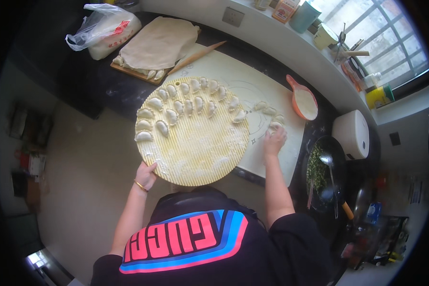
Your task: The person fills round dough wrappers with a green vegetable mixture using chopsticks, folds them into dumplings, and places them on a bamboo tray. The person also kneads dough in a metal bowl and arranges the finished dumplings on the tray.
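Observation:
My left hand [146, 175] grips the near-left rim of a round, ribbed, pale-yellow tray [195, 150], thumb on top. Flour dusts the tray's near half. Several pleated dumplings [170, 116] lie in curved rows along its far and left parts. To the right of the tray, my right hand [275, 141] reaches over the white mat [291, 138] with its fingers closed round a dumpling [275, 126]. A few more dumplings [269, 110] lie just beyond those fingers in a short line. The fingertips are partly hidden by the hand itself.
A wooden rolling pin [195, 59] lies behind the tray, beside a dough-covered board [159, 43] and a plastic bag [113, 35]. An orange-handled scoop [304, 102] of flour, a pan of chopped green filling [315, 167] and a white appliance [351, 134] stand at right.

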A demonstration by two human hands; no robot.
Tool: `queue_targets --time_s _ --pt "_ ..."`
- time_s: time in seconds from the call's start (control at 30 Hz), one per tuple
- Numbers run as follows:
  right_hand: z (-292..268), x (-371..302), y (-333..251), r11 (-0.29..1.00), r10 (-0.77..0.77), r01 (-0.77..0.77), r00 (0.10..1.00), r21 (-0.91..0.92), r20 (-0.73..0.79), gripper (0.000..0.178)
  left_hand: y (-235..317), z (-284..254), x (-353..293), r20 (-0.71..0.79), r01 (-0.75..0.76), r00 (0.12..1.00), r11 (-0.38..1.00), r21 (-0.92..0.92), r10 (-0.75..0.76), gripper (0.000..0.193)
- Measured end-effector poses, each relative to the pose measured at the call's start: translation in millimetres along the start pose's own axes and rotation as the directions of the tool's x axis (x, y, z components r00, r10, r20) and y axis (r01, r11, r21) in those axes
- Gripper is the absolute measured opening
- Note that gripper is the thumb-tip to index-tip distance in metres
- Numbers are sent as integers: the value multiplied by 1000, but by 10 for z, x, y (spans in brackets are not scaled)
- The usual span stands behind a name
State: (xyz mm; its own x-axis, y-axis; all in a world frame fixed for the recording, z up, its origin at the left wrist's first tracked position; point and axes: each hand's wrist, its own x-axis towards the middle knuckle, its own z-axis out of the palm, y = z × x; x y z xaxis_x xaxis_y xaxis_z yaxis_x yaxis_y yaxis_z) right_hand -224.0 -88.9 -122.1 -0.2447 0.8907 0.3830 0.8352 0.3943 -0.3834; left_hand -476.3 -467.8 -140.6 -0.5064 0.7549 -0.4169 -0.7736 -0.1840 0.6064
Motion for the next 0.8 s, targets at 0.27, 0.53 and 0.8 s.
queue_targets --time_s 0.27,0.53,0.8 --pt "-76 131 571 985 60 -75 994 156 94 51 -45 113 100 3 45 999 999 29 -45 50" --pt "-18 87 319 987 -65 31 975 156 213 36 -58 158 120 -12 51 999 996 68 -51 50" --pt "-95 -3 175 997 4 -26 966 79 260 28 -91 134 78 -24 72 997 996 59 -71 51"
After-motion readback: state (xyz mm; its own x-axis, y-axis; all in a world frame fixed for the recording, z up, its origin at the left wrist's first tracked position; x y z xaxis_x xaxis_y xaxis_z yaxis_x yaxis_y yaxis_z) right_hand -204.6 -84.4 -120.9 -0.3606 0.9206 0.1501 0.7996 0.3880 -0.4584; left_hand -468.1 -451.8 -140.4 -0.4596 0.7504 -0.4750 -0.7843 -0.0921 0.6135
